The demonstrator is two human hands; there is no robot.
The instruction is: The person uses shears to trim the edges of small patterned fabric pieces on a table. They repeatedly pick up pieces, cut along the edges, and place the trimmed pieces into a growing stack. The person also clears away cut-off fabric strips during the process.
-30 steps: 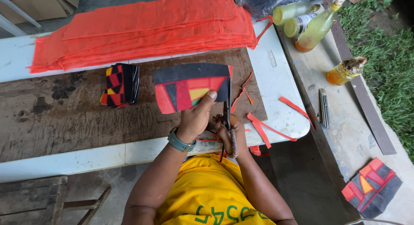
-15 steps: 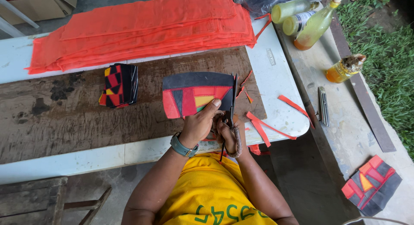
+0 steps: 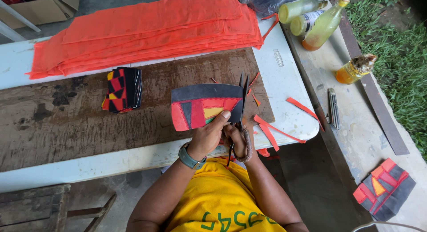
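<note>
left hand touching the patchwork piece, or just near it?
Touching. The head view shows the left hand gripping the patchwork piece, thumb pressed flat on its lower edge, no gap. The right hand holds scissors at its right edge.

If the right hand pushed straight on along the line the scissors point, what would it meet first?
The right hand drives scissors pointing away from the body along the patchwork piece's right edge. Straight on, bare brown board, then most likely the stacked orange fabric; heights are hard to judge.

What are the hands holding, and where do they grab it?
Left hand pinches the curved black, red and yellow patchwork piece at its lower edge; right hand grips black scissors by the handles.
</note>
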